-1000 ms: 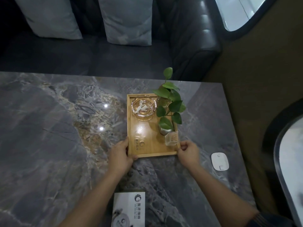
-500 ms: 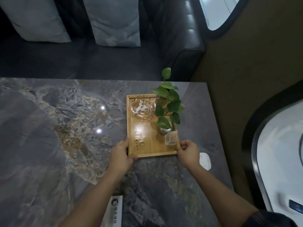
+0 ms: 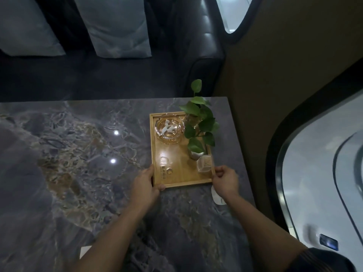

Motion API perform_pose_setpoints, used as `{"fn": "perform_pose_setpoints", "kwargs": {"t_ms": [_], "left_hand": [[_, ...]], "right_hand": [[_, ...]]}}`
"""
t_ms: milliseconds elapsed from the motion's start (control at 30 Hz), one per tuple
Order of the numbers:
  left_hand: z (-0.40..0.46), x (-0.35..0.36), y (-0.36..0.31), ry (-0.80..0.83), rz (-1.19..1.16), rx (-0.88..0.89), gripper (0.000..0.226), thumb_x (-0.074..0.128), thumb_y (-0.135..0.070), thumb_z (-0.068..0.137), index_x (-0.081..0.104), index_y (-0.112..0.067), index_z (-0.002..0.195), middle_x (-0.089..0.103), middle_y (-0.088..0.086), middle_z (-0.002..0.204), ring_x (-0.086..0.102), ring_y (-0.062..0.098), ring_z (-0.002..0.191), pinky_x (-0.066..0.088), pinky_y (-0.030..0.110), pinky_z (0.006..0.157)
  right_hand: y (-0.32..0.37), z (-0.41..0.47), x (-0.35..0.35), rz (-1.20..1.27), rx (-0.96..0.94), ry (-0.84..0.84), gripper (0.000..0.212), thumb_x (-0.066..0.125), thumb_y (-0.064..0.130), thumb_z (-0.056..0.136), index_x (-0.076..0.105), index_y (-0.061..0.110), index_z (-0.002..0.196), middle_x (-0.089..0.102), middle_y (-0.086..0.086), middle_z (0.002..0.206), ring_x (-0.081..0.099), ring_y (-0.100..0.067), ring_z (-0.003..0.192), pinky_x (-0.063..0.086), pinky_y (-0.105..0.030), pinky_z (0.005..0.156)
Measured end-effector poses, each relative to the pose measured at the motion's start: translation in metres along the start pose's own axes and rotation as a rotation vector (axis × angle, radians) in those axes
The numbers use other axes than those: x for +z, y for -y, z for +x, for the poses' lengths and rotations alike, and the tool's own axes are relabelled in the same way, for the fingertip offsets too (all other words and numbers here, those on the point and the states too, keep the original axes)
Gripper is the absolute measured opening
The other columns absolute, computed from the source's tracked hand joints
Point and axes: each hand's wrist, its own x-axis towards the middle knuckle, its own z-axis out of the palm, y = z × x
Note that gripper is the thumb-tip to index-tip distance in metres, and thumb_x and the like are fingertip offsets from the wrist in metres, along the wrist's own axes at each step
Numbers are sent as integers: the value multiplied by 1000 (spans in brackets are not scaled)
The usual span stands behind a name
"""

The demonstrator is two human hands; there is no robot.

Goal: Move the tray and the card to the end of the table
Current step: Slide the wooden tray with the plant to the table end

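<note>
A wooden tray (image 3: 176, 177) lies on the marble table (image 3: 78, 173) near its right end. It carries a glass ashtray (image 3: 169, 128), a small green plant (image 3: 200, 124) in a pot and a clear square cup (image 3: 205, 163). My left hand (image 3: 146, 182) grips the tray's near left corner. My right hand (image 3: 225, 180) grips its near right corner. Only a white corner of the card (image 3: 85, 251) shows at the table's near edge, beside my left forearm.
A flat white device (image 3: 217, 197) lies on the table, partly under my right wrist. A dark leather sofa (image 3: 204, 55) with two grey cushions (image 3: 117, 26) runs behind the table. A dark-rimmed white table (image 3: 314, 163) stands to the right.
The tray has slid to the right across the table, both hands keeping hold of its near corners. The card has drifted left and almost out of view.
</note>
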Motion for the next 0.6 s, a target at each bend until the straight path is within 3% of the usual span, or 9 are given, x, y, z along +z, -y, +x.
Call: {"fn": "perform_pose_setpoints", "kwargs": {"t_ms": [67,333,600], "left_hand": [[2,6,-3,1,8,9,67,89,-22,65,61,-24,126,71,1,103,65,25,94,54,42,85],[5,18,-17,-14,10,42,74,90,-17,62,61,-20,130,72,1,104,65,23,91,48,30,77],[4,27,-26,-4,-21,68,74,89,-17,66,58,-21,134,70,3,106,65,24,95,54,39,87]], "right_hand": [[-6,4,-4,6,-1,-10,19,56,-6,80,67,10,84,65,0,70,61,-15,67,41,-20,52],[-21,12,-16,23,4,-19,21,55,-4,80,69,11,84,66,0,72,61,-14,69,42,-22,54],[-28,15,-25,101,3,-27,15,59,-2,80,67,10,86,65,3,71,60,-7,66,40,-15,51]]}}
